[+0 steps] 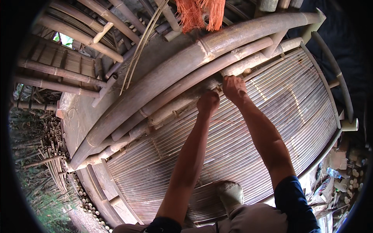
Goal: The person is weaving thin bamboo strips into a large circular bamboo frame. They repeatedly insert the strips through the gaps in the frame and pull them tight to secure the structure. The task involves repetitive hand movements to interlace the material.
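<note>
In the head view, a bamboo bench stretches out in front of me. Its seat (pixel 151 184) is made of many thin slats laid side by side. My left hand (pixel 208 102) is closed in a fist at the seat's far edge, against the lower bamboo pole (pixel 167 112). Just right of it and slightly farther away, my right hand (pixel 234 87) is also closed at that pole. Whatever the fingers grip is hidden inside them. Beyond both hands curves the thick bamboo back rail (pixel 155 77), with a thinner pole (pixel 178 95) under it.
Orange stringy fibre (pixel 200 15) hangs beyond the back rail. Bamboo poles (pixel 74 31) and long thin strips (pixel 142 44) stand at upper left. Cut bamboo (pixel 54 147) is piled at far left. A plastic bottle (pixel 333 173) lies at right. My foot (pixel 230 196) rests on the seat.
</note>
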`<state>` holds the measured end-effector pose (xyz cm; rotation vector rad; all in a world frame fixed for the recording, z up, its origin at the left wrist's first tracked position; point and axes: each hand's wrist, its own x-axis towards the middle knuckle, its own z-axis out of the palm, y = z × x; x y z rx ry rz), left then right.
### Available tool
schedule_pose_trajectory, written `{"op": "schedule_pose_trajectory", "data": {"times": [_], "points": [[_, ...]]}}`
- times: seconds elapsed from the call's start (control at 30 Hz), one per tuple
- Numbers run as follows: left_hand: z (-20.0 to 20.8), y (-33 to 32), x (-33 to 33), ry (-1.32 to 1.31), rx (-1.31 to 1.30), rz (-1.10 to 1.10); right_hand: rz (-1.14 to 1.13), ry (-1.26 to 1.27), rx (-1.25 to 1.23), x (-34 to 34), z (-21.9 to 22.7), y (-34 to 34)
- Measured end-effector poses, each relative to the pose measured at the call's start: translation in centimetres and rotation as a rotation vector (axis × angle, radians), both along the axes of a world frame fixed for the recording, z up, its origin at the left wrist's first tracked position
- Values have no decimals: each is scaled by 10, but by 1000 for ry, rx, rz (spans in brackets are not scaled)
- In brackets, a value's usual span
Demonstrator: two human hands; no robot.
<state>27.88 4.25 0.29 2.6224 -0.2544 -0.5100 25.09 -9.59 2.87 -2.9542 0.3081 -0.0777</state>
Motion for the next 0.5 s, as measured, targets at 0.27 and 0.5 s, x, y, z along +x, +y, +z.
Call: {"op": "schedule_pose_trajectory", "data": {"times": [0.27,0.5], "points": [[-25,3,48,146,-33,-494,-98,792,890,37,38,3],[-20,-21,35,157,-176,-306,-214,809,1017,33,16,-31]]}}
